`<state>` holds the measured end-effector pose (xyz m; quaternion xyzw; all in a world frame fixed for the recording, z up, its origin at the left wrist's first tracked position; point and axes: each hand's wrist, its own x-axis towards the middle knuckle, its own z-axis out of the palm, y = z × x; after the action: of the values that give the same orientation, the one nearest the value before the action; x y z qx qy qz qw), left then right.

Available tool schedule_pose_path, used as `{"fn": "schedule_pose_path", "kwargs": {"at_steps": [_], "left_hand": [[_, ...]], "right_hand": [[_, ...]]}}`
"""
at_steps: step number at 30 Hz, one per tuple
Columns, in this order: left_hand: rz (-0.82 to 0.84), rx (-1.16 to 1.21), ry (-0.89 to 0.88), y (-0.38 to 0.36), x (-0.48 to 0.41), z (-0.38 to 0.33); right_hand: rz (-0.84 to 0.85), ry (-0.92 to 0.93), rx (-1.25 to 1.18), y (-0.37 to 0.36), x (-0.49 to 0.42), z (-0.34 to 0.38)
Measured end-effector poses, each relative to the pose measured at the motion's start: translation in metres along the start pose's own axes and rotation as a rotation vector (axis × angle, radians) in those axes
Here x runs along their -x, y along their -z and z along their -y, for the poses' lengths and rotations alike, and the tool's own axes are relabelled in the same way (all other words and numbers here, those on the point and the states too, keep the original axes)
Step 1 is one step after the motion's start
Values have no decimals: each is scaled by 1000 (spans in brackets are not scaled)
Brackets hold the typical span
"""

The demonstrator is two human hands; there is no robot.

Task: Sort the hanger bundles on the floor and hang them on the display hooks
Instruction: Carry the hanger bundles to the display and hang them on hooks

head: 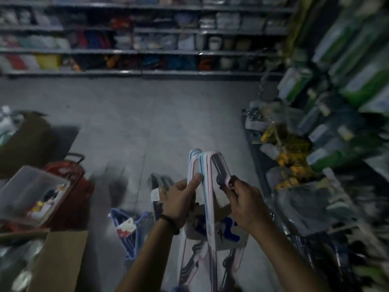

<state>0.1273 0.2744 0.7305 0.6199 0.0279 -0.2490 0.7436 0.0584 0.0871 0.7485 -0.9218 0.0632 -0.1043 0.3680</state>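
Observation:
A bundle of pastel pink, blue and grey hangers [207, 165] with a cardboard label stands upright in front of me, low in the centre of the head view. My left hand [181, 199] grips its left side, thumb pressed on the blue hangers. My right hand [245, 199] pinches a grey hanger end at the bundle's right. A blue hanger bundle [130, 230] and a dark bundle [156, 192] lie on the floor to the left. The view is blurred.
A cardboard box [56, 260] sits at bottom left, with a clear plastic tub [31, 190] on a red cart [80, 186] behind it. Packed goods hang on the display rack [336, 144] at right. Stocked shelves [136, 51] line the far wall across the grey floor [157, 114].

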Motion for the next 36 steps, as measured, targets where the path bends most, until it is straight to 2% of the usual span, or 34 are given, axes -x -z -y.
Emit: {"fn": "schedule_pose_path", "kwargs": {"at_steps": [6, 13, 19, 23, 33, 36], "left_hand": [[251, -159, -176, -139, 22, -53], [462, -362, -427, -321, 76, -70], [613, -401, -472, -458, 144, -68], [714, -344, -532, -518, 176, -57], [1213, -299, -566, -648, 250, -81], [1440, -370, -598, -680, 273, -87]], "right_hand": [[-235, -89, 87, 124, 40, -33], [-499, -185, 207, 291, 139, -77], [-632, -244, 339, 401, 231, -95], [-740, -340, 385, 442, 289, -100], [-1165, -555, 626, 491, 403, -68], [-1274, -634, 708, 505, 432, -51]]}}
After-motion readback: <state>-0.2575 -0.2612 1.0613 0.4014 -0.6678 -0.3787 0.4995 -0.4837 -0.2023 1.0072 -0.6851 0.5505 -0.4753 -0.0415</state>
